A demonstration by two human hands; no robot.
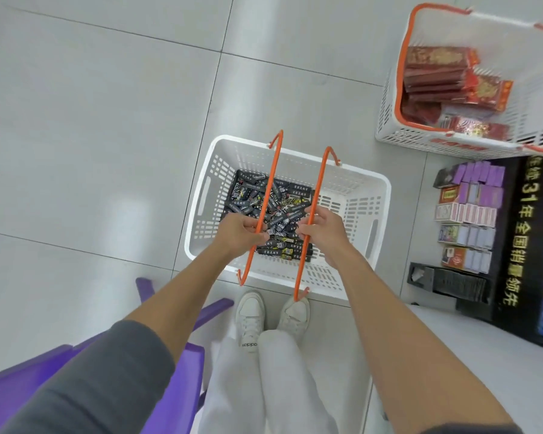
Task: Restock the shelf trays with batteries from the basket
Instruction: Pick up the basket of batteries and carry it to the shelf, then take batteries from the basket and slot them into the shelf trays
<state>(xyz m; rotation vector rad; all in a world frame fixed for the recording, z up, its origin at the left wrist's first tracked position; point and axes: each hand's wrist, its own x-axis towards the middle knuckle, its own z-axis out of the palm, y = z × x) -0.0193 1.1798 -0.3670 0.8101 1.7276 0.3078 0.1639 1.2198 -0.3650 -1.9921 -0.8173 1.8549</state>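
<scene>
My left hand (239, 228) is clamped on one thin orange wire handle (265, 208), right hand (322, 228) on the other; both raised over the white slotted plastic basket (351, 189) on the floor. The black battery packs (271, 211) lie directly under both hands, approx. equally near, long axes mixed. Farther right, the black shelf trays (452, 285) w/ card boxes.

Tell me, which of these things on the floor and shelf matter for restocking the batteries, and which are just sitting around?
Part of the job:
- white basket with orange handles
- battery packs inside it
- left hand and right hand, each gripping a handle
- shelf trays of small boxes

Just lying about:
- second basket holding red packets
- purple stool
</scene>
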